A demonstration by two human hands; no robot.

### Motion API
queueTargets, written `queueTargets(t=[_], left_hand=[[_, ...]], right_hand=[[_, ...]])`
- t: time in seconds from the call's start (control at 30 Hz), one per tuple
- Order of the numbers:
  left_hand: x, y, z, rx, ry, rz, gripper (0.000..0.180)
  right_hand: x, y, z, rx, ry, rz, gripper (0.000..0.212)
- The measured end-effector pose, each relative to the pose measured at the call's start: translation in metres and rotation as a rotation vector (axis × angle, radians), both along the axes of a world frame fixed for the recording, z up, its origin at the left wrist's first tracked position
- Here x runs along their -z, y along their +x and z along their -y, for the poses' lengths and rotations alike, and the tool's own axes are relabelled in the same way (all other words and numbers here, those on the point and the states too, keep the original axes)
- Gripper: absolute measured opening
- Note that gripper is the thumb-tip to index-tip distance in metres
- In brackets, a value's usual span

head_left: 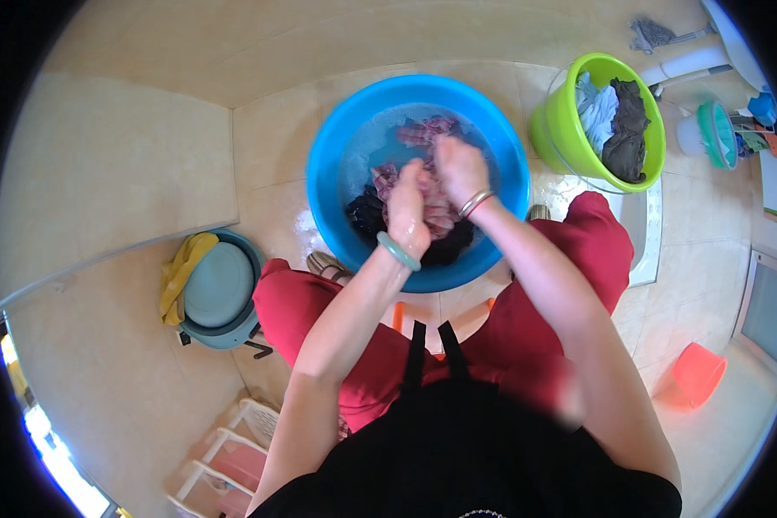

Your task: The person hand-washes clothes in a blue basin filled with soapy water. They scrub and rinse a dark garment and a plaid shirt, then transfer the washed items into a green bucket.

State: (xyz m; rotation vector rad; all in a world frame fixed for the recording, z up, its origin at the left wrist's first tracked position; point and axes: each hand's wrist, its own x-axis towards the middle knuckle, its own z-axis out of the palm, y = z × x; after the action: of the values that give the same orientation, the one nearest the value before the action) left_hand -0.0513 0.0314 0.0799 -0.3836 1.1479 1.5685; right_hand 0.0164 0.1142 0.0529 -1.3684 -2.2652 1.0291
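Note:
A large blue basin point(324, 198) of sudsy water stands on the floor between my knees. In it lies a wet pink-and-white checked garment point(439, 214), bunched up, with part of it spread toward the far side of the water. Dark cloth point(367, 212) soaks at the left and near side beneath it. My left hand point(408, 207), a pale green bangle at its wrist, is closed on the checked garment. Just to its right, my right hand point(462, 168), with metal bangles, grips the same garment, its fingers slightly blurred.
A lime-green bucket point(565, 129) with pale blue and dark clothes stands right of the basin. To the left are stacked grey-blue basins point(220, 285) with a yellow cloth point(183, 268). An orange-red bucket point(699, 375) and a white rack point(224, 457) lie farther back.

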Motion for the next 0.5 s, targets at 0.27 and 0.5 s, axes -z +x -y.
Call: queueTargets(t=[0.27,0.5], left_hand=[[0.003,-0.062,0.020,-0.132,0.170,0.107,0.037],[0.001,-0.053,0.015,0.066,0.415,0.251,0.038]], right_hand=[[-0.004,0.026,-0.031,0.116,-1.042,-0.528,0.053],[-0.053,0.008,0.037,-0.662,-0.129,-0.447,0.060]])
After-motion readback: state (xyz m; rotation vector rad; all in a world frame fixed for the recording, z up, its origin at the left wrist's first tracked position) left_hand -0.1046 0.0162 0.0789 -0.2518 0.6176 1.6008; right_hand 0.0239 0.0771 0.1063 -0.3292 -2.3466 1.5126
